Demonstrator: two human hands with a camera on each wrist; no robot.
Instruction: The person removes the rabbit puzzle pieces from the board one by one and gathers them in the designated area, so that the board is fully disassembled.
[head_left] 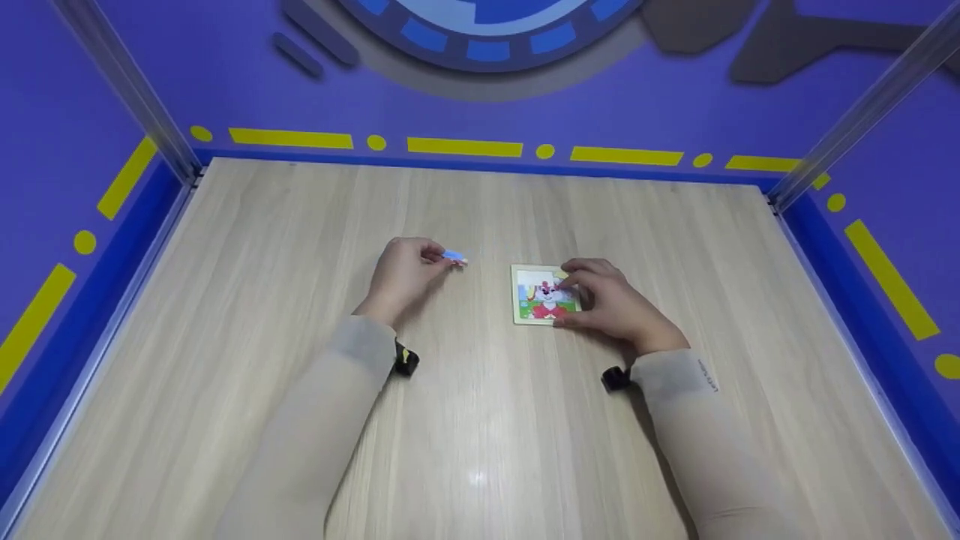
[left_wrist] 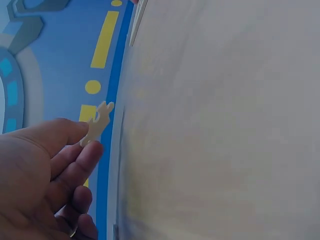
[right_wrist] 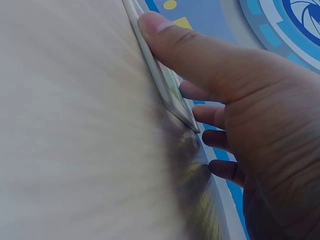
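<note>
My left hand [head_left: 401, 274] pinches a small jigsaw puzzle piece [head_left: 454, 258] between thumb and fingertips, left of the puzzle board. In the left wrist view the piece [left_wrist: 99, 122] shows its plain pale wood side, raised in the fingers. The square puzzle board [head_left: 515, 304] lies on the table, with a cartoon animal in red on its fitted pieces. Bare pale backing shows in its upper part. My right hand [head_left: 619, 304] grips the board at its right side, thumb at the near edge and fingers over the right part, hiding that part.
The wood-grain table [head_left: 480, 420] stretches around both hands. A blue wall [head_left: 480, 97] with yellow dashes stands behind it, and side panels with metal posts [head_left: 142, 97] close in left and right. Both wrists carry a small black camera [head_left: 616, 379].
</note>
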